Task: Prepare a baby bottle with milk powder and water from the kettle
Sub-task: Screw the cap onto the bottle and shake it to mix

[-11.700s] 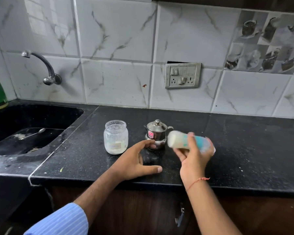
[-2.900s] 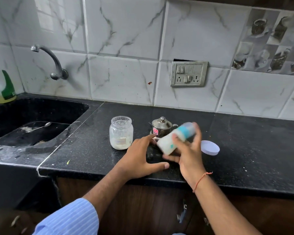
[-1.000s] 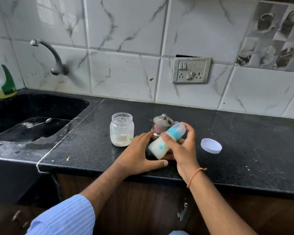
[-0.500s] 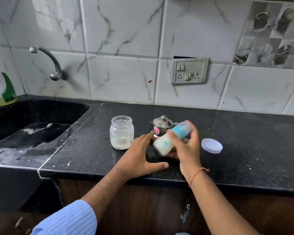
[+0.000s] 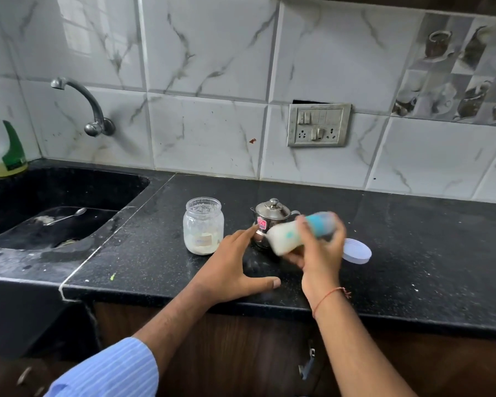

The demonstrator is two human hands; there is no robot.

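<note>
Shaking looks like the step in hand: your right hand is clenched around the baby bottle, which sits tilted and motion-blurred in the air just in front of the kettle. The bottle shows white, milky contents and a blue cap end. It is probably light plastic, fairly stiff and smooth, so I judge a grip around the middle of the body safest, with a finger over the capped end against leaks. Your left hand rests spread on the black bench, grasping nothing. Left of the kettle stands the glass jar, lid off, with a low layer of pale powder inside. A white lid lies flat just beyond your right hand.
</note>
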